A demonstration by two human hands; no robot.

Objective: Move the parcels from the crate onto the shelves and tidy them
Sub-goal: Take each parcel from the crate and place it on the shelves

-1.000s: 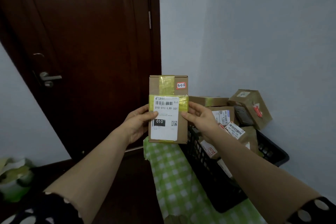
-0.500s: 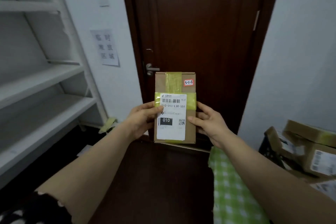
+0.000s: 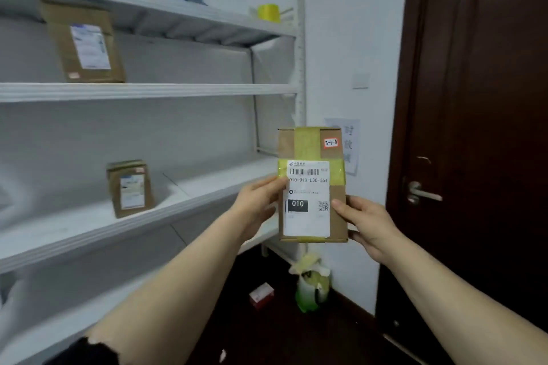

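Parcel (image 3: 311, 187) — brown, yellow-taped, white-labelled — gripped upright by left hand (image 3: 261, 204) and right hand (image 3: 364, 222).

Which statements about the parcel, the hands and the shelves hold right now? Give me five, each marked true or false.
1. The left hand and the right hand hold the held parcel upright, label toward the camera. True.
2. The held parcel rests on a shelf. False: it is in the air, in front of the right end of the shelving.
3. Two other parcels stand on the shelves. True: the upper parcel and the lower parcel.
4. The parcel's red tag reads 010. False: the red tag reads 5-1-6; 010 is on the white label.
5. The tape lies on the floor. False: the yellow tape rolls sit on the top shelf.
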